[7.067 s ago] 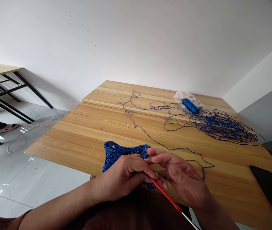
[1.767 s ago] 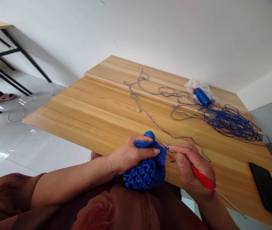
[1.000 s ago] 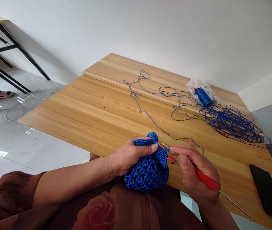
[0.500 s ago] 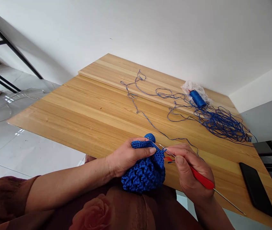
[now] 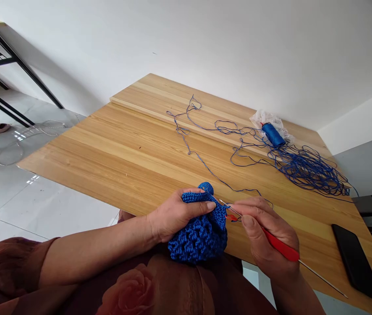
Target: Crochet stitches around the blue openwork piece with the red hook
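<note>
left hand (image 5: 176,214) clamped on blue crocheted yarn piece (image 5: 201,232) | right hand (image 5: 266,238) pinching red-handled metal crochet hook (image 5: 279,248), tip at the piece's edge | wooden table (image 5: 123,157) beneath

Crochet piece (image 5: 199,236) in your left hand (image 5: 173,216), hook (image 5: 279,247) in your right hand (image 5: 266,238), at the bench (image 5: 114,153) near edge. Spool (image 5: 273,134) far right, loose yarn (image 5: 307,168) before it, phone (image 5: 357,263) near right.
</note>
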A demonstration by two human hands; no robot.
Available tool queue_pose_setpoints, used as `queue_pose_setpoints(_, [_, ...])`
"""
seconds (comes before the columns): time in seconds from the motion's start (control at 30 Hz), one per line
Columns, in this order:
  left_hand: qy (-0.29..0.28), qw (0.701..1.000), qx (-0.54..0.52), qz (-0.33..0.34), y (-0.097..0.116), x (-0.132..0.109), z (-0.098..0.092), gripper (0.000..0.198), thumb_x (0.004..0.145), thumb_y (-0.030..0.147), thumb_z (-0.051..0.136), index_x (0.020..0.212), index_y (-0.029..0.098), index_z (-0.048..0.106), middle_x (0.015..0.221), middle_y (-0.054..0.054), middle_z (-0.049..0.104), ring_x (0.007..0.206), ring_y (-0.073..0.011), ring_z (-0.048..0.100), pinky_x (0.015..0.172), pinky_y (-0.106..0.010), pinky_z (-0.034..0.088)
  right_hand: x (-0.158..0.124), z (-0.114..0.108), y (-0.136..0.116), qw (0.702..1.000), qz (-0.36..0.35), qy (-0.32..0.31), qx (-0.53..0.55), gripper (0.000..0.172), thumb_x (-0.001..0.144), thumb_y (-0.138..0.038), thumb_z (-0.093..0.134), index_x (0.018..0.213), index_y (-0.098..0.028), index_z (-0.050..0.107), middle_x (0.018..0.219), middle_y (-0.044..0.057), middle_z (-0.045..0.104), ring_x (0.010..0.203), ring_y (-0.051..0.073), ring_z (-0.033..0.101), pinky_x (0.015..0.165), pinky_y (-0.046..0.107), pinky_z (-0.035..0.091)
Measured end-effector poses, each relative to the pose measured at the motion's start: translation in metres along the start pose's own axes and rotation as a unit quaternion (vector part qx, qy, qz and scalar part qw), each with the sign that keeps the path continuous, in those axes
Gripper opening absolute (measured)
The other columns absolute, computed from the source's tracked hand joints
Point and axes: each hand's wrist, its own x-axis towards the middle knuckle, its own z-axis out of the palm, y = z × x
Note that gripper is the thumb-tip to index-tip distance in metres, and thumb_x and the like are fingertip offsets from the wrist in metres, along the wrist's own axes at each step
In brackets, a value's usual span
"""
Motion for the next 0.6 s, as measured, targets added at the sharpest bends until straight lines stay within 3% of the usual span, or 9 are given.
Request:
queue_pose_setpoints(0.33, [0.024,1.000,0.011,0.007,0.002,-0.002,0.004,0.030,0.068,0.037,0.088,0.081,0.014,0.074,0.077,-0.004,0.073,0.069,-0.0161,0.064,0.071,-0.029,0.049,0.015,-0.025,-0.001,0.984,-0.104,-0.111,-0.091,0.028,0.092,-0.023,0.061,0.118,-0.029,0.072,0.100,0.004,0.073,0.090,0.023,0.064,0.082,0.043,0.045])
queue_pose_setpoints(0.6, [0.054,0.997,0.043,0.028,0.000,-0.002,0.005,0.034,0.067,0.039,0.089,0.086,0.014,0.075,0.083,-0.005,0.074,0.077,-0.0186,0.066,0.077,-0.030,0.050,0.020,-0.027,-0.015,0.967,-0.123,-0.114,-0.194,0.022,0.092,-0.022,0.065,0.112,-0.029,0.073,0.094,0.002,0.074,0.085,0.022,0.061,0.076,0.041,0.037])
